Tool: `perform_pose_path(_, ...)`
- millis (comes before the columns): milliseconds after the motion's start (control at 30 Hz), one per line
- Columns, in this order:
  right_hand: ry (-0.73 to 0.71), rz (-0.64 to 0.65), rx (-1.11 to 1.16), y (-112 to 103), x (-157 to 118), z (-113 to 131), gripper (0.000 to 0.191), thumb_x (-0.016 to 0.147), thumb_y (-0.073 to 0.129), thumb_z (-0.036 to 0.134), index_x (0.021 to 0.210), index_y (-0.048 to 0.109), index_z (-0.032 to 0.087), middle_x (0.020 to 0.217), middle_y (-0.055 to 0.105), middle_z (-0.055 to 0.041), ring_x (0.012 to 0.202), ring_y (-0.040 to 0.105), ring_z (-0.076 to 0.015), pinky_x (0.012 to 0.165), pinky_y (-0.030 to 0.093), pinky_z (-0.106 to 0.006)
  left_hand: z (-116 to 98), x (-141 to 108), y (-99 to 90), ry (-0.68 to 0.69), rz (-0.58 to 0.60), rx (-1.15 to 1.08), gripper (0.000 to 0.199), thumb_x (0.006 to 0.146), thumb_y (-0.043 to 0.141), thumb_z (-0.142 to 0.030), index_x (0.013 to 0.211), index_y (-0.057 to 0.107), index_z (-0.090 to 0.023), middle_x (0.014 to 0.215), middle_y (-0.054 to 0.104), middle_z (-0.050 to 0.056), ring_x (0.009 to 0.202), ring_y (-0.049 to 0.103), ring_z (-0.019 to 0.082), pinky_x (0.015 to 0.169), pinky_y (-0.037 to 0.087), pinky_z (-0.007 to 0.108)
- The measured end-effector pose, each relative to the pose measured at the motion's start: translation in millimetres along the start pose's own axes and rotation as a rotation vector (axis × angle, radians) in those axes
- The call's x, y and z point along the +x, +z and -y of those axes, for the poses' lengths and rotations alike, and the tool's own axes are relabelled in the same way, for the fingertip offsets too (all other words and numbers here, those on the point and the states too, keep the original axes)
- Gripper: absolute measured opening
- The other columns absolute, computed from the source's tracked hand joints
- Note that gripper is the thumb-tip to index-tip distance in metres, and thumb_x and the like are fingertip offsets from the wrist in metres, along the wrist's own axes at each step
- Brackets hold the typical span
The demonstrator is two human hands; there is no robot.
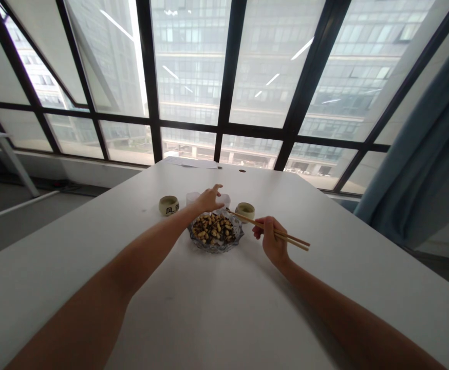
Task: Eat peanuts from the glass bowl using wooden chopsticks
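Note:
My right hand (274, 239) is closed around a pair of wooden chopsticks (286, 236). Their tips point left, beside the right small ceramic cup (245, 211); a small dark bit shows at the tips, too small to name. My left hand (210, 199) reaches over the back of a scalloped glass dish (214, 248), fingers stretched out and apart. It is right by a clear plastic cup (224, 200); whether they touch I cannot tell. In the dish lie peanuts (212, 224) mixed with dark seeds. Another clear cup (192, 197) stands behind my left wrist, partly hidden.
A second ceramic cup (169, 206) with black characters stands left of the dish on the white table (193, 308). Papers (189, 162) lie at the far edge, near round holes in the tabletop. Beyond are large windows, and a blue curtain (413, 169) hangs at right.

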State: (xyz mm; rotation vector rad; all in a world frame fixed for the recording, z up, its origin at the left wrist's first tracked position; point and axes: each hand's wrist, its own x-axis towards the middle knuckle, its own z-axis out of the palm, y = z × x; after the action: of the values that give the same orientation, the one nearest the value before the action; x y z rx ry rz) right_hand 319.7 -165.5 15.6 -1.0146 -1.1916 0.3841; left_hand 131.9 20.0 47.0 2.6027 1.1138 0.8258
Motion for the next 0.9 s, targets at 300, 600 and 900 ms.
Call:
perform_pose_path(300, 0.005, -0.022, 0.013, -0.1, 2.6, -1.2, 0.056, 0.088, 0.053, 0.072, 0.076, 0.064, 0.018, 0.056, 0.063, -0.0017, 0.046, 0.055, -0.0128, 0.042, 0.044, -0.026, -6.6, 12.5, -1.5, -0.004, 0.044, 0.174, 0.062, 0.073, 0.076, -0.043, 0.126, 0.054, -0.02, 0.137, 0.058, 0.015, 0.13, 0.052, 0.035, 0.108, 0.041, 0.05)
perform_pose_path(600, -0.029, -0.027, -0.021, -1.3, 4.1, -3.5, 0.054, 0.092, 0.049, 0.068, 0.079, 0.064, 0.018, 0.058, 0.063, -0.0016, 0.048, 0.055, -0.0131, 0.045, 0.044, -0.026, -18.6, 19.8, 10.0, -0.154, 0.045, 0.114, 0.079, 0.072, 0.077, -0.038, 0.138, 0.041, -0.014, 0.124, 0.066, 0.019, 0.118, 0.062, 0.034, 0.098, 0.049, 0.042)
perform_pose_path(900, -0.205, -0.003, -0.229, -6.7, 16.0, 1.2, 0.045, 0.097, 0.047, 0.058, 0.084, 0.066, 0.02, 0.064, 0.066, -0.0025, 0.055, 0.061, -0.0155, 0.053, 0.049, -0.029, -15.2, 4.9, -14.1, 0.317, -0.024, 0.09, 0.077, 0.069, 0.067, -0.016, 0.142, 0.041, -0.02, 0.141, 0.055, 0.012, 0.133, 0.05, 0.032, 0.113, 0.04, 0.046)
